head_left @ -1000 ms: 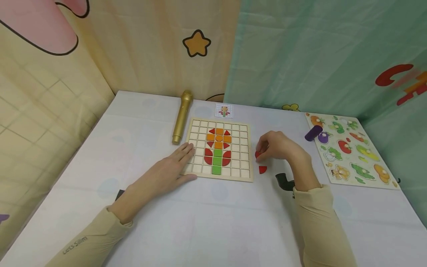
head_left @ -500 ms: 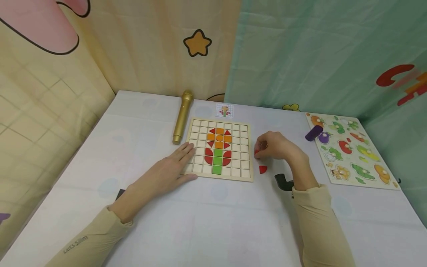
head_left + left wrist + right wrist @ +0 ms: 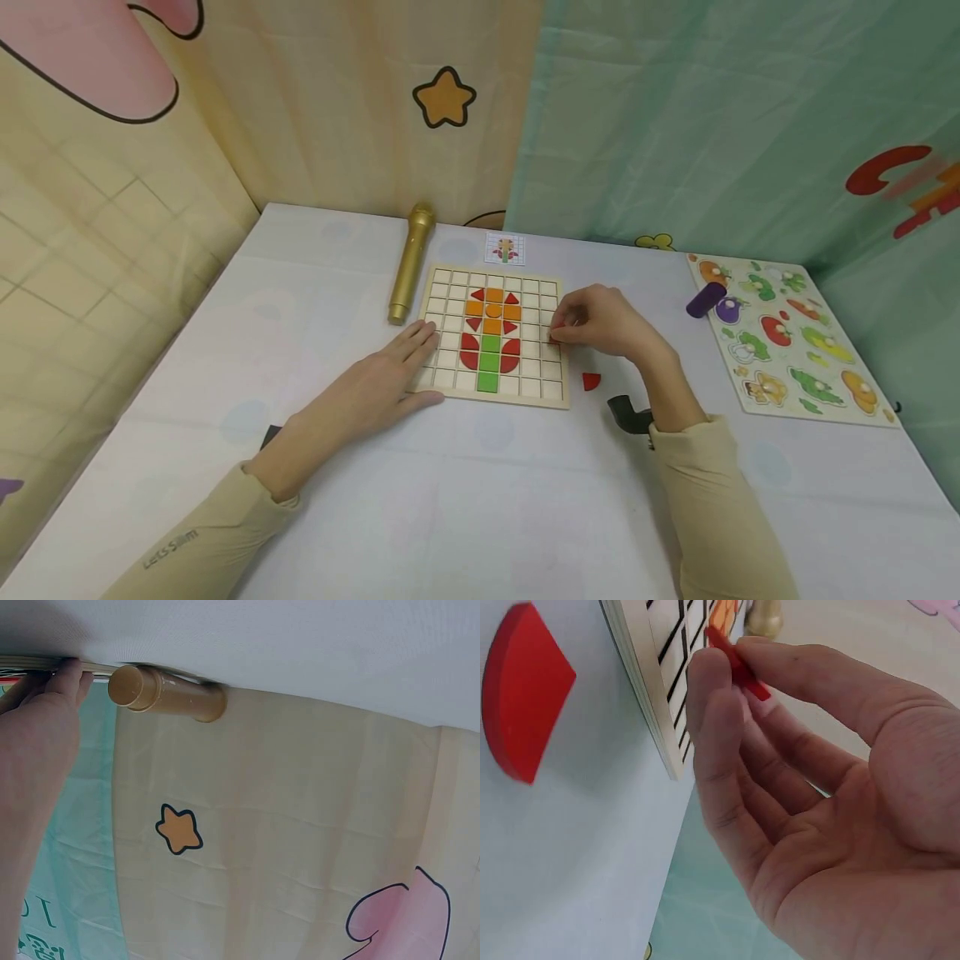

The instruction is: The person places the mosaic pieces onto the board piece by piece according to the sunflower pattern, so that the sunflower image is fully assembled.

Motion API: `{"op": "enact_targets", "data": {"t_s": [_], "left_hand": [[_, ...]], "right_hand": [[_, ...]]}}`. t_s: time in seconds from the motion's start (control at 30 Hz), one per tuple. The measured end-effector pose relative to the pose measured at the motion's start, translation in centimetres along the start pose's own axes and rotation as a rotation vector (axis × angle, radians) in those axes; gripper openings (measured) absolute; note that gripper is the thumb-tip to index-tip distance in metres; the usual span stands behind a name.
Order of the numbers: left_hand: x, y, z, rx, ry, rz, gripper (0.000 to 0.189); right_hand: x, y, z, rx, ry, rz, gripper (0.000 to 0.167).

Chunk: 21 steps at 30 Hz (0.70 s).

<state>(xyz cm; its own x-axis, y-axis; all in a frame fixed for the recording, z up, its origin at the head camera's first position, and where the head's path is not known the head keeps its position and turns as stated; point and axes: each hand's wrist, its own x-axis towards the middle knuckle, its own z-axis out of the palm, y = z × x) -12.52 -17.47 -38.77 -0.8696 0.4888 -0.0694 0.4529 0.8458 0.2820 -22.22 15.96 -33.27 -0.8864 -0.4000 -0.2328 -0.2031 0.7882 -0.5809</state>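
My right hand (image 3: 603, 321) pinches a small red wooden piece (image 3: 740, 669) between thumb and fingers, over the right edge of the gridded wooden board (image 3: 542, 387). On that board, orange squares (image 3: 492, 326), red triangles, red quarter-circles (image 3: 468, 360) and green squares (image 3: 487, 382) form a flower pattern. My left hand (image 3: 371, 383) lies with fingers extended on the board's left edge. A second red quarter-circle piece (image 3: 591, 381) lies on the table to the right of the board. It appears large at the left of the right wrist view.
Left of the board lies a gold microphone (image 3: 409, 265). A small pattern card (image 3: 505, 249) sits behind the board. At the far right is a vegetable puzzle board (image 3: 780, 400), with a purple cylinder (image 3: 706, 299) at its left edge. Curtains stand behind the table.
My right hand has picked the red piece up from the table and moved left with it, to the board's right edge. The left hand stays in place.
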Motion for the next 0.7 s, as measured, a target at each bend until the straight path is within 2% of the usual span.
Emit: {"op": "enact_targets", "data": {"t_s": [0.13,0.43,0.7], "left_hand": [[-0.1,0.0,0.0,-0.001,0.002,0.001,0.091],[0.0,0.0,0.0,0.003,0.003,0.002,0.091],[-0.1,0.0,-0.1,-0.003,0.001,0.001,0.091]], "right_hand": [[0.3,-0.6,1.0,0.027,0.033,0.015,0.015],[0.7,-1.8,2.5,0.023,0.029,0.075,0.019],[0.4,-1.9,2.2,0.04,-0.045,0.106,0.021]]}}
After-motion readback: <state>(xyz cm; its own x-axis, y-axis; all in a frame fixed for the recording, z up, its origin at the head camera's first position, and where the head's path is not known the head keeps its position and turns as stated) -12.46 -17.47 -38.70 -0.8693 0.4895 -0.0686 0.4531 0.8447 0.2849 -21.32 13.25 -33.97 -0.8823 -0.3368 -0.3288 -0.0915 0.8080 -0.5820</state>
